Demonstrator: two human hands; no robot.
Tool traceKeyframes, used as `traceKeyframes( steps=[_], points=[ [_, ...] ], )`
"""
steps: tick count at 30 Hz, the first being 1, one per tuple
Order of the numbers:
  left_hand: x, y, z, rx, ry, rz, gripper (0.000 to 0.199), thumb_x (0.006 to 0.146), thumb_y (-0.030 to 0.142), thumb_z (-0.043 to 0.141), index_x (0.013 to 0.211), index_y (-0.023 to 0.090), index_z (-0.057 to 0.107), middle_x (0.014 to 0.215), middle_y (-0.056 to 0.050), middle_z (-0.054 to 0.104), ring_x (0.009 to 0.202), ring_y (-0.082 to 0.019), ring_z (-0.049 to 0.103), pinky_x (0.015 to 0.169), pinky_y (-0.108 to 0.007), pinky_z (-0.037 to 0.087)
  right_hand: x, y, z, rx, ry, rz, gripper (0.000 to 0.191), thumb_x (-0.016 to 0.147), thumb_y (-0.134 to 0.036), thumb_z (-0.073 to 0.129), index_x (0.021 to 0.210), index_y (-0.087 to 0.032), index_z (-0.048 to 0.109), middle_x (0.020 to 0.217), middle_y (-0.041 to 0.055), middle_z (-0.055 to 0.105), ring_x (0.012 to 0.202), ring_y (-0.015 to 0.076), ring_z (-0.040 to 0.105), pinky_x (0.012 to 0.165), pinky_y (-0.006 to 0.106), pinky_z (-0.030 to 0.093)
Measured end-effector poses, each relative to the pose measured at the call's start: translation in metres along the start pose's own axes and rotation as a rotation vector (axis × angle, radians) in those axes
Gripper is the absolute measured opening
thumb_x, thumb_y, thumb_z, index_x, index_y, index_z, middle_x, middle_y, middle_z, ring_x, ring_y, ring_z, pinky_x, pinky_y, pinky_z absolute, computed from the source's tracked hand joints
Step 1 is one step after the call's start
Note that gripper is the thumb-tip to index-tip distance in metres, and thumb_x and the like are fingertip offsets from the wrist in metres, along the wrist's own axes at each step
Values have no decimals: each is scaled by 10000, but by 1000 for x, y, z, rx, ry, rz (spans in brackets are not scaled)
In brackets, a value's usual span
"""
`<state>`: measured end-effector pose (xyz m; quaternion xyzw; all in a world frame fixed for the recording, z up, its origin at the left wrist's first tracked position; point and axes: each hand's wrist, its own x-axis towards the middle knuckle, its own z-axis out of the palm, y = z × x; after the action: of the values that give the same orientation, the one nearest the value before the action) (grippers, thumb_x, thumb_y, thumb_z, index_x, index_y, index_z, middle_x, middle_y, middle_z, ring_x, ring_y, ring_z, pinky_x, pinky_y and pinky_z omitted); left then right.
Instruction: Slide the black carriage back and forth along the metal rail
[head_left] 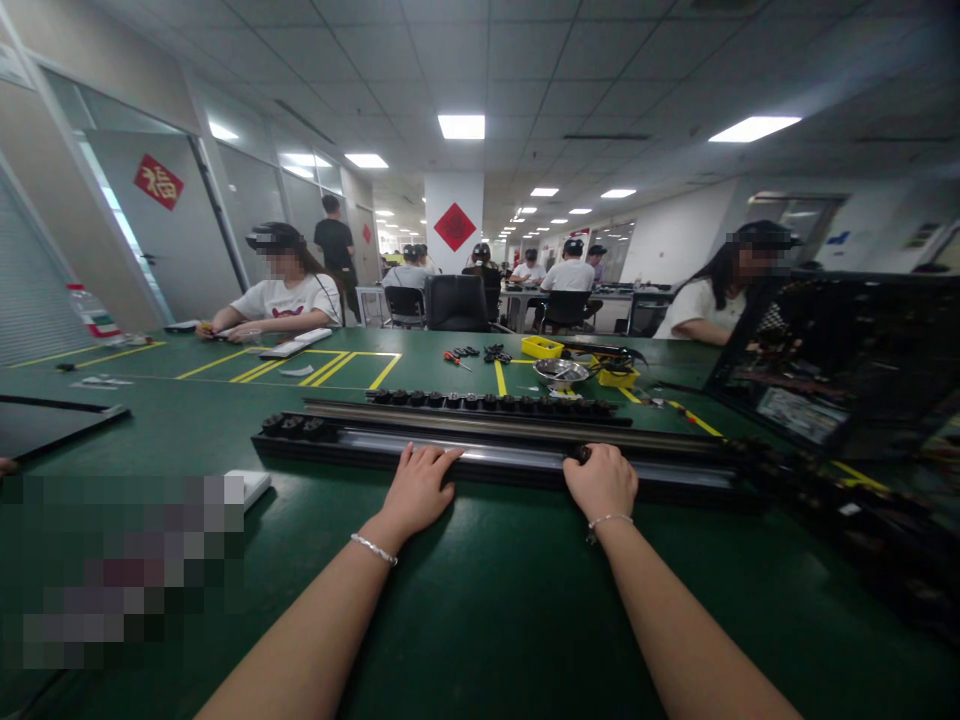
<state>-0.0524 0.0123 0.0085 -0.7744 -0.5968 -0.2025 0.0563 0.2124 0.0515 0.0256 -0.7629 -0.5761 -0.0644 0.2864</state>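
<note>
A long black channel [517, 460] with a shiny inner face lies crosswise on the green table. My left hand [424, 487] rests on its near edge, fingers spread and nothing in them. Farther right, my right hand [604, 482] is closed at the same channel, around a small black part [581, 454] that is mostly hidden by the fingers. Three dark round parts [292, 427] sit in the channel's left end. Just behind are another long rail [480, 425] and a strip carrying a row of small black round parts [480, 401].
Beyond the rails lie a metal bowl [561, 374], yellow bins [541, 347], a screwdriver [455, 359] and black clips. An open black case [817, 350] and dark parts crowd the right. A flat dark panel [56, 422] lies left. Co-workers sit across the table.
</note>
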Motion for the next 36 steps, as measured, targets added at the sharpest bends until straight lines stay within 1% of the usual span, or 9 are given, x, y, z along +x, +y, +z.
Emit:
traceKeyframes(
  steps=[4, 8, 13, 22, 28, 36],
  points=[
    [0, 0, 0, -3, -2, -1, 526, 786, 237, 513, 1303, 302, 439, 1166, -38, 562, 1157, -216, 467, 1107, -488, 155, -1, 1, -2, 13, 4, 6, 387, 726, -271, 478, 1060, -132, 614, 1042, 126, 616, 995, 246, 543, 908, 347, 341],
    [0, 0, 0, -10, -2, -2, 527, 783, 237, 515, 1301, 301, 442, 1162, -37, 565, 1152, -215, 469, 1111, -485, 143, -2, 6, -2, 27, -15, -20, 381, 739, -301, 466, 1055, -146, 611, 1072, 116, 610, 1000, 244, 541, 888, 342, 354],
    [0, 0, 0, -6, -8, -8, 514, 783, 243, 517, 1290, 300, 452, 1173, -38, 565, 1160, -221, 464, 1111, -481, 147, -3, 11, 0, 42, 24, -59, 363, 745, -318, 468, 1033, -147, 610, 1078, 116, 601, 1020, 239, 518, 896, 348, 346],
    [0, 0, -1, -6, -5, -5, 522, 781, 231, 517, 1294, 298, 449, 1164, -37, 567, 1150, -215, 470, 1110, -479, 147, 1, 14, 1, 31, 25, -61, 358, 734, -301, 475, 1025, -148, 617, 1062, 106, 612, 1025, 236, 518, 915, 346, 337],
    [0, 1, -2, -3, -13, -15, 516, 786, 236, 514, 1294, 299, 451, 1181, -38, 566, 1165, -217, 462, 1110, -477, 150, 2, 14, 3, 34, 40, -44, 380, 723, -286, 486, 1055, -140, 599, 1050, 117, 614, 1016, 237, 522, 915, 353, 340],
    [0, 0, 0, -9, -1, -10, 522, 779, 231, 519, 1292, 304, 454, 1166, -36, 568, 1148, -216, 473, 1112, -477, 149, 2, 14, 0, 34, 30, -35, 409, 727, -278, 471, 1098, -137, 572, 1059, 119, 612, 1022, 244, 527, 908, 349, 342]
  ],
)
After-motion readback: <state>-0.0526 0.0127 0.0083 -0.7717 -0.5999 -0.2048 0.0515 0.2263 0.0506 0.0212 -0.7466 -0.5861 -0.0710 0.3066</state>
